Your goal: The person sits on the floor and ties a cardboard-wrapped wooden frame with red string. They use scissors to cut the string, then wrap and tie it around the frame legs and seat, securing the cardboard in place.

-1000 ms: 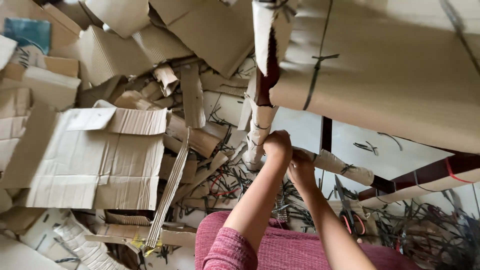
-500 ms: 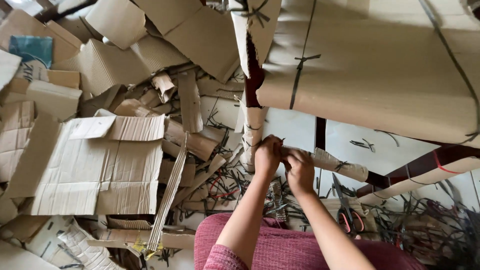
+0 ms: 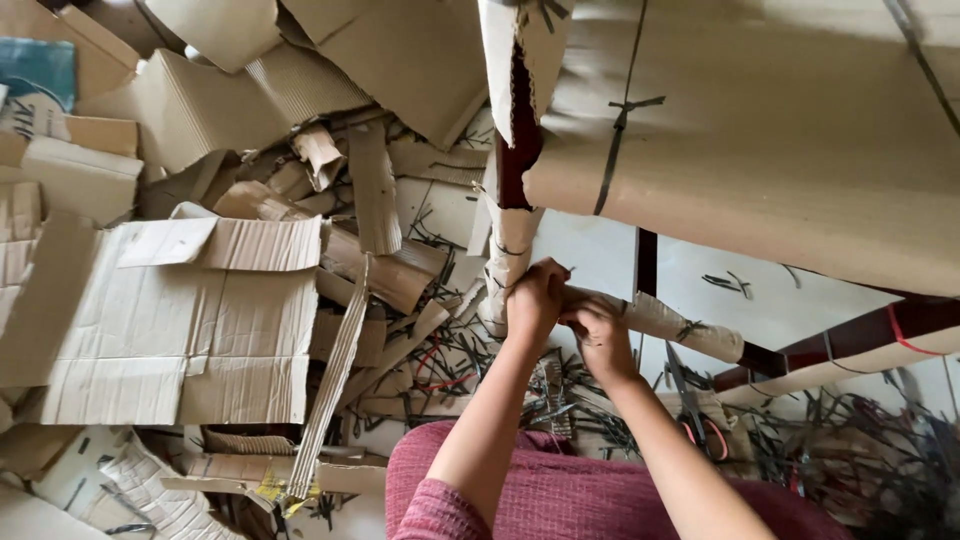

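Observation:
My left hand (image 3: pixel 535 300) and my right hand (image 3: pixel 600 335) meet at a cardboard-wrapped bar (image 3: pixel 665 320) where it joins a cardboard-wrapped upright leg (image 3: pixel 505 250). Both hands are closed, fingers pinched on the cardboard wrap at that joint. A thin dark tie end (image 3: pixel 566 270) sticks out just above my left fingers. Above hangs a large cardboard-covered panel (image 3: pixel 780 140) bound with a black strap (image 3: pixel 615 130). My pink sleeve and lap (image 3: pixel 540 490) are at the bottom.
Flattened cardboard sheets (image 3: pixel 180 330) and torn strips (image 3: pixel 335 390) cover the floor at left. Several cut black tie ends (image 3: pixel 850 440) lie scattered at right. Orange-handled scissors (image 3: pixel 695 420) lie near my right forearm. Dark red frame bars (image 3: pixel 645 265) show between the wraps.
My hands have drawn closer together and shifted slightly left along the wrapped bar. The view has drifted a little; nothing else has moved.

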